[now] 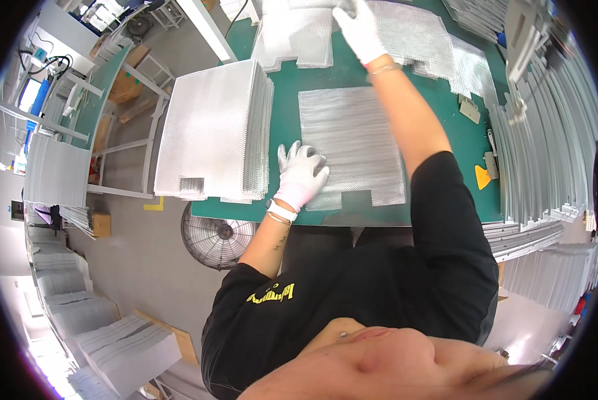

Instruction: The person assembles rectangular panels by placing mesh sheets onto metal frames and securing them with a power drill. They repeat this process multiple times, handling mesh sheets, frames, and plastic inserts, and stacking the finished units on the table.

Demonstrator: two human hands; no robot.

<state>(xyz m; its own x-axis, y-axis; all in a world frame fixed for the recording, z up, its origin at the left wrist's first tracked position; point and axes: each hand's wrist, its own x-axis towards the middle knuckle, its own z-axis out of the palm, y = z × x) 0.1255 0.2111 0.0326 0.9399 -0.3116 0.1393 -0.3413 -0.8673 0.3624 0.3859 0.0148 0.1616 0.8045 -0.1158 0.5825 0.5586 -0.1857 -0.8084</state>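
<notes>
A silver mesh sheet [352,143] lies flat on the green table [286,100] in front of me. My left hand [300,175], in a white glove, rests palm down on the sheet's left edge, fingers spread. My right hand [360,30], also gloved, reaches far across the table and touches more mesh sheets [406,33] lying at the back. Whether it grips one I cannot tell.
A tall stack of mesh sheets [212,130] overhangs the table's left edge. Metal frames [546,153] are stacked along the right side. A yellow scraper [483,176] lies near them. A floor fan [218,235] stands below the table. More stacks [126,347] sit on the floor at left.
</notes>
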